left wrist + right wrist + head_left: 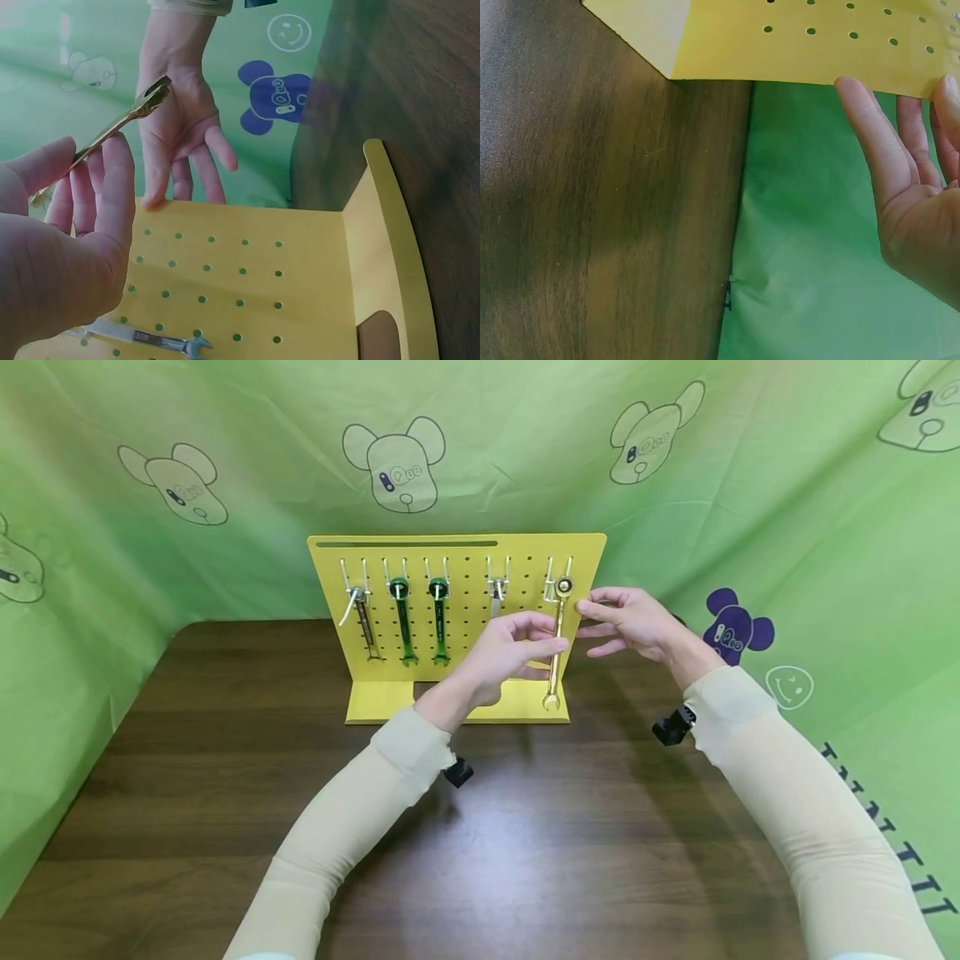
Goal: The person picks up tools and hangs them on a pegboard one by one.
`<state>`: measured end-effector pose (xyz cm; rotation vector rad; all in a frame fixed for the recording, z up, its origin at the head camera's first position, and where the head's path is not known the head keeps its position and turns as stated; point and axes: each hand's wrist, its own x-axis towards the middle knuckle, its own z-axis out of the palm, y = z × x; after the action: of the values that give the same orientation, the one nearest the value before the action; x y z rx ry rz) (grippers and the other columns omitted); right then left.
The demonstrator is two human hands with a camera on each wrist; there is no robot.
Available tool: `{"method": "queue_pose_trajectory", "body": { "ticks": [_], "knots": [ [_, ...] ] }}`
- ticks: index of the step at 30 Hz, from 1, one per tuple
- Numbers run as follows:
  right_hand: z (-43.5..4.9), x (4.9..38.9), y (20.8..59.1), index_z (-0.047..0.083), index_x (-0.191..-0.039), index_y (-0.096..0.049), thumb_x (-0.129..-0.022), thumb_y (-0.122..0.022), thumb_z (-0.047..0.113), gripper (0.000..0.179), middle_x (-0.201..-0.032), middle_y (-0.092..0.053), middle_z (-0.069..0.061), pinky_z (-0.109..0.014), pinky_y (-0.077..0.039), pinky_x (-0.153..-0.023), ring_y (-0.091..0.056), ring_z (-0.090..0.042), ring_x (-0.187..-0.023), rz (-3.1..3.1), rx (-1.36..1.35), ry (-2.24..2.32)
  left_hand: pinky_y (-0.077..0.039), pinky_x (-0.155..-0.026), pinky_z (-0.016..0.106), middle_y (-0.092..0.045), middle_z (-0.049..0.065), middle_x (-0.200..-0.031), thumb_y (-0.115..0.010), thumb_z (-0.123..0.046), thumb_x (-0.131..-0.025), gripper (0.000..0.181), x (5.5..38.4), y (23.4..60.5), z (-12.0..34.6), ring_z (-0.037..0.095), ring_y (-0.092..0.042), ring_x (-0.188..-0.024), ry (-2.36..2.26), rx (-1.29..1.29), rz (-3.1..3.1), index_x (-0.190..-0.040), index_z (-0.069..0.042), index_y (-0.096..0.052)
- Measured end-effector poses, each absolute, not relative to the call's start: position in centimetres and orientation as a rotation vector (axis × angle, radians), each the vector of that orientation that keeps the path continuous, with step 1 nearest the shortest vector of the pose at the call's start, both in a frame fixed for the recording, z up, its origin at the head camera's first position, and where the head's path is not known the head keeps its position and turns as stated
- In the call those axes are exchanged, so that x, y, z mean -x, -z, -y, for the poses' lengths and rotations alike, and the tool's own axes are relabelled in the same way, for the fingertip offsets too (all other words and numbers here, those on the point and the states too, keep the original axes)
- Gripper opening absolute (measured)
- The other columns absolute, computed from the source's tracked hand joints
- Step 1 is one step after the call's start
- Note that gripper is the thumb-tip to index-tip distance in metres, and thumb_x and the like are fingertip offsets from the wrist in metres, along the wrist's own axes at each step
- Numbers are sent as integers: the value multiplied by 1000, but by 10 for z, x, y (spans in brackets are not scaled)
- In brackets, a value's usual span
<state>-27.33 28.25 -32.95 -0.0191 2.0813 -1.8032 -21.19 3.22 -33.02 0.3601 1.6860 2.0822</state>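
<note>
My left hand [495,656] pinches a gold combination wrench [556,670] between thumb and fingers, ring end up and open end down. The wrench's ring end overlaps the rightmost hook [550,568] of the yellow pegboard [525,545]; whether it hangs there I cannot tell. In the left wrist view, the open end of the gold wrench [139,109] sticks out past the fingertips. My right hand [637,622] is by the board's right edge, fingers spread and holding nothing. In the right wrist view, the right hand's fingers [874,135] are near that edge.
On the board's other hooks hang a metallic wrench [366,625], two green-tinted wrenches [403,625] and a silver wrench [496,602], partly hidden behind my left hand. The board's base stands on a brown wooden table [300,793]. Green printed cloth [262,485] surrounds the table's back and sides.
</note>
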Motion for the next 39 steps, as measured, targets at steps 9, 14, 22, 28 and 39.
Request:
{"method": "queue_pose_trajectory", "body": {
  "ticks": [9, 14, 22, 28, 39],
  "knots": [
    [-283, 273, 330, 10, -114, -65, -98, -68, 28, 24, -119, -66, -2, -52, -57, -84, -72, -23, -101, -2081, 23, 1804, -62, -80, 39, -68, 14, -110, -74, -13, -95, 22, 221, 341, -33, 22, -64, -88, -2039, -255, -1718, -114, -5, -68],
    [-282, 273, 331, 10, -114, -64, -98, -69, 28, 24, -121, -64, -2, -54, -56, -86, -72, -23, -102, -2078, 21, 1808, -60, -83, 37, -65, 18, -123, -72, -19, -97, 24, 227, 352, -35, 22, -65, -92, -2006, -275, -1764, -118, -6, -67],
    [-283, 274, 331, 11, -113, -64, -98, -68, 28, 23, -122, -63, -1, -53, -57, -85, -72, -23, -102, -2079, 22, 1811, -58, -90, 34, -67, 4, -110, -72, -25, -97, 27, 236, 362, -40, 16, -64, -102, -2012, -259, -1872, -118, -8, -69],
    [-282, 275, 331, 11, -112, -64, -98, -68, 27, 22, -122, -62, -2, -54, -56, -86, -72, -24, -102, -2074, 30, 1816, -54, -95, 39, -68, 2, -117, -70, -35, -98, 29, 239, 366, -44, 17, -63, -103, -1978, -185, -1911, -117, -13, -70],
    [-283, 275, 332, 12, -113, -65, -98, -69, 28, 22, -120, -64, -1, -50, -59, -81, -72, -23, -101, -2068, 42, 1813, -44, -108, 50, -67, -2, -114, -65, -50, -98, 44, 239, 379, -46, 22, -60, -113, -1823, -111, -1942, -123, -14, -67]
  ]
}}
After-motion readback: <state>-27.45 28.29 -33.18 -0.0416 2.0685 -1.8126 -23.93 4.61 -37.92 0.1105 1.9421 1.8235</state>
